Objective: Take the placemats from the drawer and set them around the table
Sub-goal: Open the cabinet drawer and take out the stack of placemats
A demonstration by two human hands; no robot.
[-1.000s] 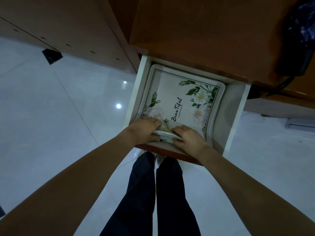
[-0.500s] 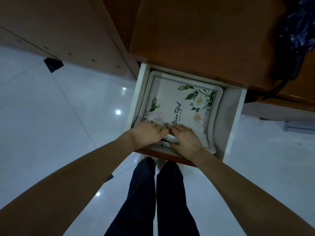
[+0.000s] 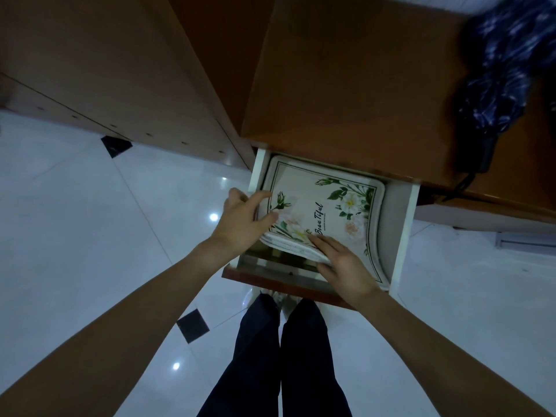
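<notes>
A stack of white placemats (image 3: 322, 203) with green leaves, pale flowers and black script lies in the open white drawer (image 3: 404, 236). My right hand (image 3: 343, 266) grips the stack's near edge, fingers on top, and that edge is raised off the drawer bottom. My left hand (image 3: 240, 221) is at the stack's left edge, over the drawer's left wall. Its thumb and forefinger are spread, and the thumb touches the top mat. The stack's far edge reaches under the brown cabinet top.
The drawer juts from a brown wooden cabinet (image 3: 346, 94), with a brown panel (image 3: 114, 73) to its left. A dark blue patterned bag (image 3: 505, 64) with a black cord lies on the cabinet, upper right. My dark-trousered legs (image 3: 282, 356) stand on glossy white floor tiles.
My left hand has left the near edge and moved to the stack's left side, opening its fingers. My right hand has lifted the near edge higher, showing the drawer bottom beneath.
</notes>
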